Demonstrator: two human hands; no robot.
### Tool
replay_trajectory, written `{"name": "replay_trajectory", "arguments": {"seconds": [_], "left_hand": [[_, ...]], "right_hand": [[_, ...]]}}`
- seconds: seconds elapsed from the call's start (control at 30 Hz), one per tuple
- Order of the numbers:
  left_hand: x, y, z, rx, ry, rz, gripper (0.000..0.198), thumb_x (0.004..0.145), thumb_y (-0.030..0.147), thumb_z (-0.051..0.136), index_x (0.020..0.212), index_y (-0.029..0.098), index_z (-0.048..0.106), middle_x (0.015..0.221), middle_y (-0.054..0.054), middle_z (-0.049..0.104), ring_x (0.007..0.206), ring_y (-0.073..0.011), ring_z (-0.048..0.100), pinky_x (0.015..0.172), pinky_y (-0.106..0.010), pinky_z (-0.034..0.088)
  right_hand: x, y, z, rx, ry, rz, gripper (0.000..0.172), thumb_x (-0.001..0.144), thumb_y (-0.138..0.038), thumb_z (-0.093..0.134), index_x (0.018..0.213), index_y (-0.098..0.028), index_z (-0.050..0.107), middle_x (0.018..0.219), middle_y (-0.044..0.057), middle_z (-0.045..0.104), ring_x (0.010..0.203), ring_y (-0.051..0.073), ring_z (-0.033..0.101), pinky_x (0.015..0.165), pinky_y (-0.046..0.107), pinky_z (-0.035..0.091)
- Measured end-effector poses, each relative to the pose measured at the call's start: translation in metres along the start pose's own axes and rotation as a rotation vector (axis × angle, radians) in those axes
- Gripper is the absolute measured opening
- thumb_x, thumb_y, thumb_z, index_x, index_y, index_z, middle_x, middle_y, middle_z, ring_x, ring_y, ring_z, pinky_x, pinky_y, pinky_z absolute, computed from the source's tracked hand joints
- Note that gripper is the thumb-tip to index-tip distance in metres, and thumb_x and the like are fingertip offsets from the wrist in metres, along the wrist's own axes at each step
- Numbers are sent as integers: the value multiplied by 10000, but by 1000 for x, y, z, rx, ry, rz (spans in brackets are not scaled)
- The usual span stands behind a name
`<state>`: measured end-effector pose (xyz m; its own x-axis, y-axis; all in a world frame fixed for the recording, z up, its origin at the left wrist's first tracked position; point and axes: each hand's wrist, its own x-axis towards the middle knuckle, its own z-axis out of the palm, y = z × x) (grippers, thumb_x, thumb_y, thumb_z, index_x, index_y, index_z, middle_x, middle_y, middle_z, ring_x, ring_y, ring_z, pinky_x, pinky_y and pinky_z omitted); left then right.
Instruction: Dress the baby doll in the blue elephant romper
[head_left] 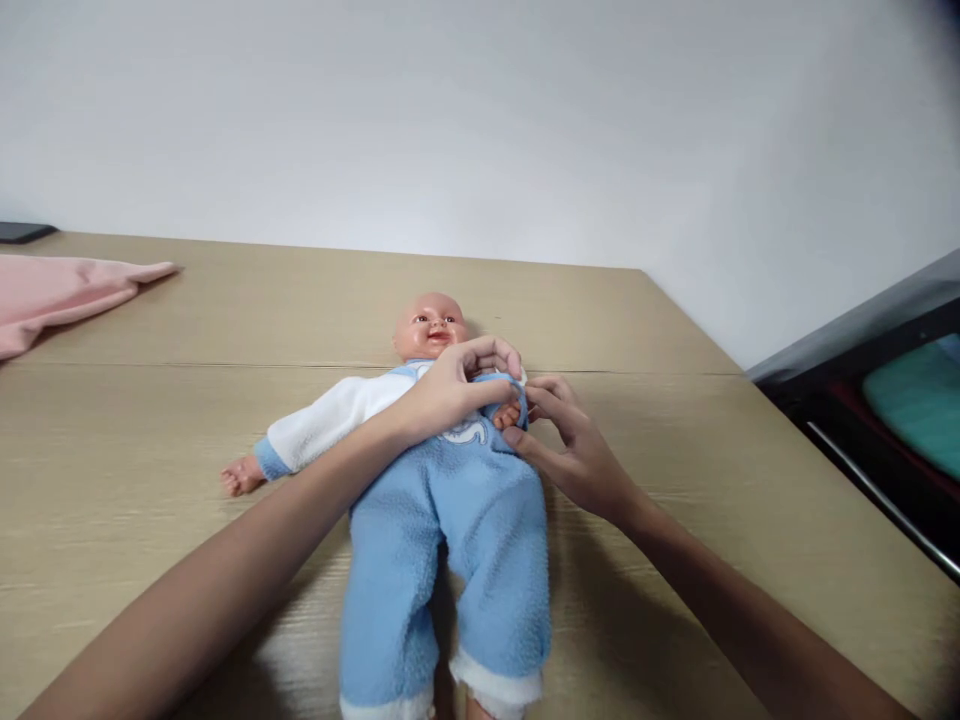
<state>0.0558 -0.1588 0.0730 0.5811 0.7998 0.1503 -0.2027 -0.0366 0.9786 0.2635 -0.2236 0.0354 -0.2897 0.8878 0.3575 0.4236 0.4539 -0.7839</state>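
A baby doll [430, 328] lies face up on the table, its feet towards me. It wears a fleece romper [465, 520] with blue legs and white sleeves. Reaching across the doll's chest, my left hand [457, 385] pinches the blue cuff [523, 405] of the sleeve at the right. My right hand [574, 450] is on the other side of that cuff, fingers closed on its edge. Between them the doll's small hand [507, 415] pokes out of the cuff. The doll's other arm [315, 430] stretches out to the left, sleeve on.
Pink cloth [60, 295] lies on the wooden table [660, 560] at the left. A dark flat object [26, 232] rests at the far left corner. A white wall rises behind. Right of the table stands a black-framed thing with a teal surface [919, 400].
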Motion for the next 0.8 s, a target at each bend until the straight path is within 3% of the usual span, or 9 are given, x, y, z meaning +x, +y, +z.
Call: {"name": "replay_trajectory", "arguments": {"seconds": [0.1, 0.23, 0.4, 0.53, 0.67, 0.8], "left_hand": [[3, -3, -2, 8, 114, 20, 291, 864, 321, 866, 926, 210, 603, 694, 78, 635, 597, -89, 610, 616, -225, 449], [6, -8, -1, 91, 143, 57, 329, 912, 398, 858, 988, 210, 599, 759, 67, 645, 653, -98, 636, 681, -245, 497], [4, -5, 0, 241, 37, 81, 309, 953, 436, 812, 1022, 197, 629, 866, 22, 660, 782, -138, 645, 759, -284, 505], [-1, 3, -5, 465, -40, 84, 307, 1018, 488, 727, 1080, 195, 660, 937, -8, 674, 867, -175, 627, 801, -311, 484], [-6, 6, -11, 725, -89, 150, 299, 1019, 479, 704, 1102, 193, 676, 1044, -55, 708, 915, -210, 642, 795, -335, 474], [-6, 3, -14, 846, -108, 158, 294, 1034, 496, 653, 1069, 204, 658, 958, -35, 693, 825, -208, 612, 749, -340, 451]], "right_hand": [[-1, -3, 4, 4, 4, -59, 141, 1048, -352, 763, 1173, -293, 788, 1186, 71, 626, 1142, 260, 629, 1068, 451, 533], [-1, -1, 2, 66, -17, -81, 115, 1072, -295, 733, 1140, -287, 825, 1170, 63, 684, 1161, 247, 656, 1108, 436, 520], [-8, 16, 7, 290, 38, -42, 92, 1079, -290, 724, 1114, -294, 809, 1092, 32, 738, 1055, 211, 717, 1011, 388, 579], [-16, 17, 15, 471, 162, 69, 62, 1080, -336, 679, 1054, -281, 668, 936, -8, 729, 861, 194, 715, 840, 356, 610], [-17, 13, 15, 413, 267, 177, 99, 1045, -347, 634, 990, -271, 605, 885, -18, 649, 822, 182, 630, 802, 322, 564], [-12, 17, 13, 405, 225, 279, 181, 1012, -445, 615, 985, -281, 545, 884, -9, 628, 833, 202, 639, 814, 341, 589]]}}
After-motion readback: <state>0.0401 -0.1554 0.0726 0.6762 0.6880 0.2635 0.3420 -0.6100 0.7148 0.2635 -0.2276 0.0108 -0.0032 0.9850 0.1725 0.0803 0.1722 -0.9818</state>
